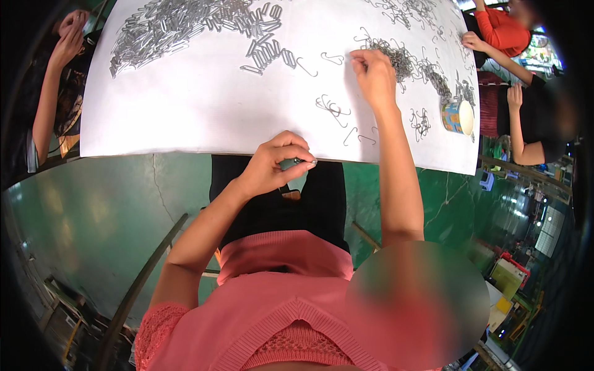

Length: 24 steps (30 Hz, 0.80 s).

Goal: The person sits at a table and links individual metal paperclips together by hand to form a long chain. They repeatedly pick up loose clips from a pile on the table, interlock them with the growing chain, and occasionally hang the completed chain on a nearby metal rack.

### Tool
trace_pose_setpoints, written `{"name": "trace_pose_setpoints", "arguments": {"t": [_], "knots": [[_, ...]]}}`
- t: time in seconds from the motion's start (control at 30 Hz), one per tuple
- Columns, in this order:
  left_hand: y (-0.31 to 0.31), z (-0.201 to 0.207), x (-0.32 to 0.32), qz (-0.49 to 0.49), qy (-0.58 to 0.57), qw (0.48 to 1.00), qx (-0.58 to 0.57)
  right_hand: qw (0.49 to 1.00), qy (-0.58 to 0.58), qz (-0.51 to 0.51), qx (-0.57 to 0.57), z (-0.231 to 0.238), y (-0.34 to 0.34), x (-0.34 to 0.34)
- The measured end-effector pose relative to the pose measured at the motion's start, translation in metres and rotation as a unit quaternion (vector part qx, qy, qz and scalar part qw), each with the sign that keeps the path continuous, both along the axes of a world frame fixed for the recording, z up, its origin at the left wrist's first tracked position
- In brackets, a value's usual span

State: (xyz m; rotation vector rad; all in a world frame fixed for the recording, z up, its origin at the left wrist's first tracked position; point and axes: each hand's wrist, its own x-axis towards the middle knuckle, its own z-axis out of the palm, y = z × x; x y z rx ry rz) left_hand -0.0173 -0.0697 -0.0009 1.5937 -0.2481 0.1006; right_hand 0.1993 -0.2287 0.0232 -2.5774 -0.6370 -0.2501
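My left hand hovers at the near edge of the white-covered table, thumb and fingertips pinched on a small shiny metal piece. Most of that piece is hidden by the fingers. Further forward, my right hand reaches over the tabletop with thumb and index finger close together. Whatever may be between those fingertips is too small to make out. Right beside it lies a dense pile of thin wire hooks. A single bent wire hook rests just left of its fingertips, and a loose cluster of hooks lies nearer to me.
A large heap of oblong metal wire loops covers the table's far left. A patterned paper cup stands at the right edge, near a small group of hooks. Other people's arms are at both sides of the table.
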Motion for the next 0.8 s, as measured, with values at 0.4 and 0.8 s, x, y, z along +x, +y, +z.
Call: {"name": "trace_pose_setpoints", "arguments": {"t": [0.4,0.8], "knots": [[-0.002,0.003,0.0,0.006,0.023,0.999,0.04,0.949,0.144,0.008,-0.279,0.002,0.034,0.034],[-0.008,0.008,0.002,0.014,0.004,0.995,0.097,0.974,0.092,-0.036,-0.205,-0.001,0.046,-0.001]]}}
